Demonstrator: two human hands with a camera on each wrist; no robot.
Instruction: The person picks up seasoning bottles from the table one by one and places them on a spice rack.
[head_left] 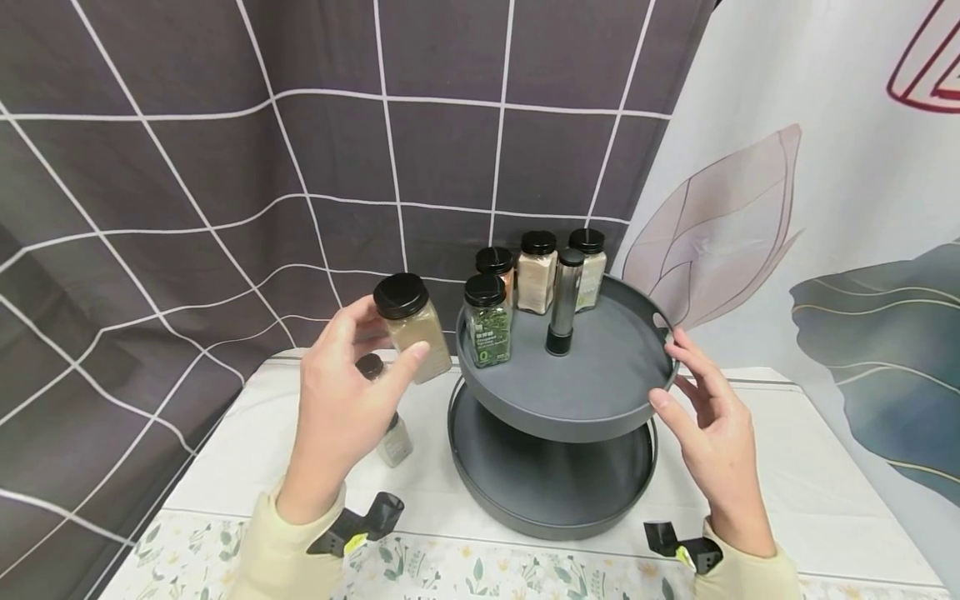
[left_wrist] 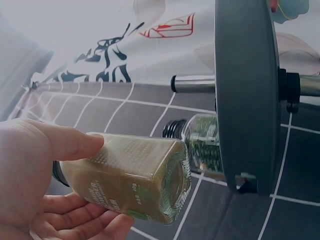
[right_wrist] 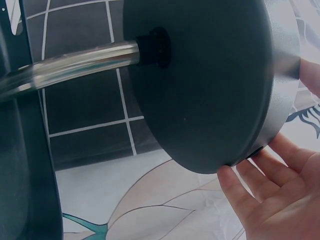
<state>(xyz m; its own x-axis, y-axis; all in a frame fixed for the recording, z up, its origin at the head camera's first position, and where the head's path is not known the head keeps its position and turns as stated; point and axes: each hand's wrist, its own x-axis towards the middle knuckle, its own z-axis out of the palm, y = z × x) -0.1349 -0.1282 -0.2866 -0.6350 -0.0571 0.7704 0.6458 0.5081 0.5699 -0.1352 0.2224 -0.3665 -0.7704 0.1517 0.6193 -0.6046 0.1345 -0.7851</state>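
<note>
My left hand (head_left: 341,392) grips a square spice jar (head_left: 416,333) of tan powder with a black lid. It is tilted, left of the upper tier; its clear base faces right in the left wrist view. At the right side, my right hand (head_left: 708,417) holds the rim of the upper tray of a dark grey two-tier rack (head_left: 577,400), thumb in front and fingers at the edge. On that tray stand a jar of green flakes (head_left: 491,333), an orange-toned jar (head_left: 497,261), a jar of pale powder (head_left: 536,279) and another pale jar (head_left: 592,267).
A metal post (head_left: 566,300) rises from the upper tray. The lower tray (head_left: 547,500) sits on the white table cover (head_left: 225,450). Behind my left hand a small jar (head_left: 395,442) and a dark-lidded one (head_left: 370,365) are partly hidden. A grid-patterned curtain (head_left: 330,150) hangs behind.
</note>
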